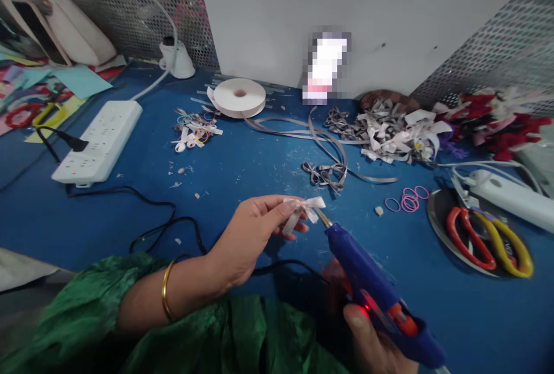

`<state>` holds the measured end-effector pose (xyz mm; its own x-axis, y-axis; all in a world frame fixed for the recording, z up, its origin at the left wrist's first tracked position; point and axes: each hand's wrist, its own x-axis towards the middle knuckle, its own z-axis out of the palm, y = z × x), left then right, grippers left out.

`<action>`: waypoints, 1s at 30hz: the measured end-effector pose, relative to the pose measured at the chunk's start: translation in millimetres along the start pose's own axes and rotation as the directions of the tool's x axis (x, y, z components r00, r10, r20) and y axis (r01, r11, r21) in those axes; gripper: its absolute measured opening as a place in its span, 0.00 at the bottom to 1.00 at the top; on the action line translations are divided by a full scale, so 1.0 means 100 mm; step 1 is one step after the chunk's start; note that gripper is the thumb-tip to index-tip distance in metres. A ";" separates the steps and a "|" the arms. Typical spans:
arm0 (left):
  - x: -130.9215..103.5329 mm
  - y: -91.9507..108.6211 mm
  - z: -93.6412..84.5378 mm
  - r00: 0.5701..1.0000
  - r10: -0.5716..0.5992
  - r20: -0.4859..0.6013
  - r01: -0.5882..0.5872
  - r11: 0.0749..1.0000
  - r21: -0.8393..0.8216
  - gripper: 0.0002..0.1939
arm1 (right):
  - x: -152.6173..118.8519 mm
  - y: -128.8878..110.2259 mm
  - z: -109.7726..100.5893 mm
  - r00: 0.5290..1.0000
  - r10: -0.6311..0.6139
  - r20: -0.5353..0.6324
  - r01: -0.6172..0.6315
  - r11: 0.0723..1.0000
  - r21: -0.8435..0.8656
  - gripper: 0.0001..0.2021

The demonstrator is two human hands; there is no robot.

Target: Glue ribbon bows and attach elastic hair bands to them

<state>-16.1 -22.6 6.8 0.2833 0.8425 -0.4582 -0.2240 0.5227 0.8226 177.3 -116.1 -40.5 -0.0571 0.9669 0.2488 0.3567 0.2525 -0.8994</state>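
My left hand (pixel 264 224) pinches a small pale pink ribbon bow (pixel 312 206) between thumb and fingers, above the middle of the blue table. My right hand (pixel 374 339) is wrapped round the handle of a blue hot glue gun (pixel 367 276), whose red light glows. The metal nozzle meets the bow's right side; whether it touches or sits just behind cannot be made out. Beyond my hands lie several small grey ribbon bows (pixel 324 175). Pink elastic bands (pixel 409 199) rest to the right of them.
A white power strip (pixel 101 140) stands at left, its black cable running toward me. A ribbon roll (pixel 239 97) and a pile of bows (pixel 393 128) lie at the back. Red-and-yellow-handled scissors (pixel 471 241) rest on a dark round dish at right. A blurred phone (pixel 326 65) leans on the panel.
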 end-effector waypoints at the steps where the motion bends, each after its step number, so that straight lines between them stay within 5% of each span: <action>1: -0.01 -0.01 0.00 1.000 -0.010 0.011 0.010 1.000 0.005 0.15 | 0.00 0.00 0.00 1.000 -0.002 -0.023 0.002 1.000 -0.017 0.15; 10: -0.01 -0.02 0.01 1.000 -0.015 0.014 0.016 0.999 -0.030 0.11 | -0.03 -0.12 0.12 0.966 0.227 -0.120 -0.218 0.972 0.089 0.18; 30: -0.02 0.01 0.01 1.000 -0.011 0.015 0.011 0.999 -0.030 0.10 | 0.04 -0.16 0.15 0.965 0.198 -0.170 -0.194 0.980 0.039 0.17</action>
<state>-15.4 -23.7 8.7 0.2995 0.8347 -0.4621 -0.2488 0.5359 0.8068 157.5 -116.3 -30.1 0.1739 0.9770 0.1235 0.3245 0.0615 -0.9439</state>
